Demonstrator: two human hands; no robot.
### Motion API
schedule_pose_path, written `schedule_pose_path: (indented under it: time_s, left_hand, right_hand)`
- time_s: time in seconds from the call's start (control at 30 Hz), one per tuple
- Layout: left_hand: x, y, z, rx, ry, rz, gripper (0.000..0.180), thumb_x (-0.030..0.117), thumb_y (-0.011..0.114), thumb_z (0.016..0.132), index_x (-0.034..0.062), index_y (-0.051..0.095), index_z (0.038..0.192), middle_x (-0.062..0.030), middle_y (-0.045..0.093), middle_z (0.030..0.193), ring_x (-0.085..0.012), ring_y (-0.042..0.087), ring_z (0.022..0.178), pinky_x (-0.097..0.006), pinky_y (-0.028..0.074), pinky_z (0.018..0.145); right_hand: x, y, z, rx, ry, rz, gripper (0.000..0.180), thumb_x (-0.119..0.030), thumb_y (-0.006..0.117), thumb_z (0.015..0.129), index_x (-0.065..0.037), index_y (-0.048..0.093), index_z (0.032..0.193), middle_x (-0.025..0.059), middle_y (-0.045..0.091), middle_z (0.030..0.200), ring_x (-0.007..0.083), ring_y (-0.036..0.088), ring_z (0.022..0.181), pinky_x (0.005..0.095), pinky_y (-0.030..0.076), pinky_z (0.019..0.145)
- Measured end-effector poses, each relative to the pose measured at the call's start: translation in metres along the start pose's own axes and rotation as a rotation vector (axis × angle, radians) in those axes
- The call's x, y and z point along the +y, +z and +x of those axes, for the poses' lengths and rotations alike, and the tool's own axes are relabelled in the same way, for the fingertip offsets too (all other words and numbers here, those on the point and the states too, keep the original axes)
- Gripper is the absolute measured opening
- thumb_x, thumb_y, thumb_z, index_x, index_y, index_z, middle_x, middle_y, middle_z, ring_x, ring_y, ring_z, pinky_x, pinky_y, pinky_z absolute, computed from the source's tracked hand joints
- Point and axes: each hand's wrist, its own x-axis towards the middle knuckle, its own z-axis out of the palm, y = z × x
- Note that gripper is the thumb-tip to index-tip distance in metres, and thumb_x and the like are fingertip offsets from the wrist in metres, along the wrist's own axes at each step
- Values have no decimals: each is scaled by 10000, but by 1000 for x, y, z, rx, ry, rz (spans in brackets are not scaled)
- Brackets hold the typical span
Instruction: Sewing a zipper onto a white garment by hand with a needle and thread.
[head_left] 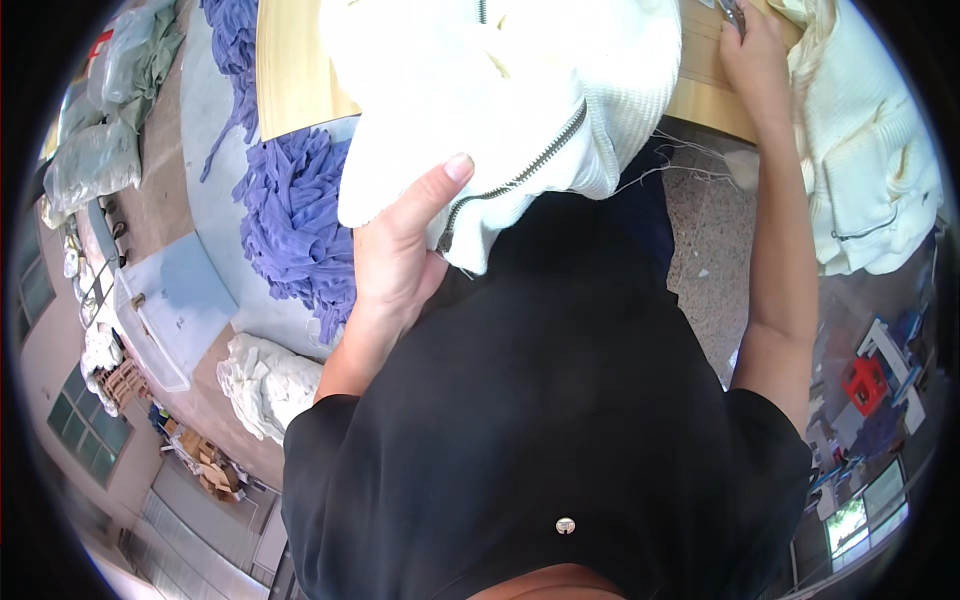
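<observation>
While the person's black shirt [560, 400] fills the whole lower middle of the view and hides the floor below it, a wooden table [290, 70] runs across the top. On that table, hanging over its near edge, lies a white knitted garment [500, 80] with a dark metal zipper [520, 175] running slantwise down its lower part. A second heap of cream knitwear [870, 150] sits at the right end of the table and spills down past its edge. To the left of the table, a pile of purple fabric strips [295, 220] trails down over a pale blue sheet [195, 290], with a smaller bundle of white cloth [265, 380] below it on the floor. Clear plastic bags [100, 150] lie farther off at the left rim.

The left hand [395, 255] is clamped on the lower hem of the white garment, thumb pressed on top of the knit just beside the zipper, fingers hidden beneath the cloth. The right hand [755, 60] reaches well apart from it to the top right, closed round a small metal tool [735, 15] whose kind is too cut off to tell. Loose threads [690, 155] hang from the table edge between the garment and the right forearm.
</observation>
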Motion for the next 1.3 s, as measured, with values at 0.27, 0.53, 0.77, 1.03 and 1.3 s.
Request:
schedule_pose_path:
  time_s: [0.27, 0.53, 0.77, 1.03, 1.3]
  left_hand:
    - [0, 4, -2, -10, 11, 7, 512, -22, 660, 796, -42, 437, 1257, -143, 579, 1150, -221, 581, 1041, -329, 464, 901]
    - [-16, -16, -13, -75, 351, 551, 253, 47, 668, 833, -27, 584, 1060, -65, 628, 913, -146, 584, 798, -260, 470, 730]
    - [-29, -22, -11, -121, 412, 462, 305, 45, 680, 820, -29, 574, 1097, -73, 621, 978, -153, 583, 868, -265, 465, 768]
    - [-14, -22, -8, -86, 279, 509, 335, 60, 705, 802, -22, 572, 1098, -79, 619, 993, -152, 578, 875, -265, 463, 767]
    - [-17, -22, -6, -61, 317, 511, 328, 61, 709, 799, -20, 566, 1083, -65, 613, 953, -148, 572, 845, -263, 461, 754]
  right_hand:
    - [-55, -45, -9, 26, -128, -131, 283, -40, 508, 806, 46, 550, 1073, 246, 553, 996, 406, 516, 979, 425, 416, 876]
    - [-101, -81, -43, -62, -240, 375, 191, 1, 581, 815, -18, 622, 1000, 113, 616, 1003, 250, 593, 914, 315, 465, 794]
    - [-156, -80, -49, -471, -540, 677, 281, 67, 560, 756, -36, 627, 1009, 90, 581, 1091, 290, 479, 1091, 365, 385, 926]
    - [-152, -70, -40, -553, -495, 687, 60, -97, 624, 797, -74, 579, 830, 32, 549, 888, 239, 499, 928, 367, 341, 878]
    - [-153, -67, -40, -547, -456, 717, 75, -77, 630, 781, -62, 557, 788, 40, 532, 839, 231, 494, 872, 344, 356, 835]
